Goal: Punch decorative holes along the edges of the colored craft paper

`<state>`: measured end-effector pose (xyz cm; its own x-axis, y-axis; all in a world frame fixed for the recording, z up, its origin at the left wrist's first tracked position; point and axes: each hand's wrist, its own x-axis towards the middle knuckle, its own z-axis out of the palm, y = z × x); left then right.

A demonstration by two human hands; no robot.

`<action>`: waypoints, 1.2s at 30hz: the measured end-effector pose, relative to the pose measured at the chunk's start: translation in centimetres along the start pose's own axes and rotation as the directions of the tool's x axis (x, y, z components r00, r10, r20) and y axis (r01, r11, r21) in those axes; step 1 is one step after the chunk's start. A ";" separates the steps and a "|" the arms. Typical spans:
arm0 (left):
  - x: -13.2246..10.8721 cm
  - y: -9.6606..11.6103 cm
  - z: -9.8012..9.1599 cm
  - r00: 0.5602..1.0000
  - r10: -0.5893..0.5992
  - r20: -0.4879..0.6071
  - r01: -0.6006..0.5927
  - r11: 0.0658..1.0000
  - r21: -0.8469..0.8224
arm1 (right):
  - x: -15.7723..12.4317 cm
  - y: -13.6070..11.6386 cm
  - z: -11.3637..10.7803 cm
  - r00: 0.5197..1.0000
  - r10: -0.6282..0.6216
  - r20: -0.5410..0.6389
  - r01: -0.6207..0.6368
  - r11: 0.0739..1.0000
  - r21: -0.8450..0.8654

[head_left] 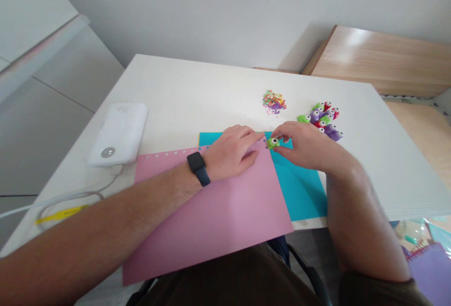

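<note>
A pink sheet of paper (225, 202) lies over a blue sheet (299, 184), with a row of small punched holes along its far edge. My left hand (234, 149) rests on the pink sheet near its far right corner, fingers stretched out and thumb apart. Between the thumb and fingers of my right hand (305, 144) is a small green craft punch (273, 143) with a star mark, set at the pink sheet's right edge by the corner. Whether its jaws bite on the paper I cannot tell.
Several green, red and purple craft punches (327, 117) lie beyond my right hand. A pile of coloured paper cut-outs (274, 102) sits farther back. At left is a white power bank (120, 132) with a cable. A purple notebook (430, 268) lies below right.
</note>
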<state>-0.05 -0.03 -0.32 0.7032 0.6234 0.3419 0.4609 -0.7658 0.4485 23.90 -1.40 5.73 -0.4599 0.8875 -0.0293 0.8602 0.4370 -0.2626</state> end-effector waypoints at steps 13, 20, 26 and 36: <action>0.0 0.0 0.0 1.000 -0.005 0.011 0.005 1.000 0.007 | -0.1 -0.2 -0.1 1.000 0.013 0.010 -0.013 1.000 -0.006; 0.0 -0.1 0.1 1.000 -0.002 0.005 0.002 1.000 -0.002 | 0.0 -0.6 -0.2 1.000 -0.006 0.011 0.006 1.000 0.004; 0.0 -0.1 0.0 1.000 -0.008 0.017 0.008 1.000 0.001 | 0.2 -0.8 0.0 0.999 -0.033 0.003 0.033 0.999 0.043; 0.0 -0.1 0.1 1.000 0.011 0.015 -0.011 1.000 0.011 | 0.3 -0.9 0.4 0.998 -0.058 0.001 0.058 0.998 0.040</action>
<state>-0.05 0.05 -0.39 0.7159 0.6128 0.3346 0.4593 -0.7743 0.4353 22.91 -1.55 5.52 -0.5091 0.8606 -0.0154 0.8228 0.4813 -0.3023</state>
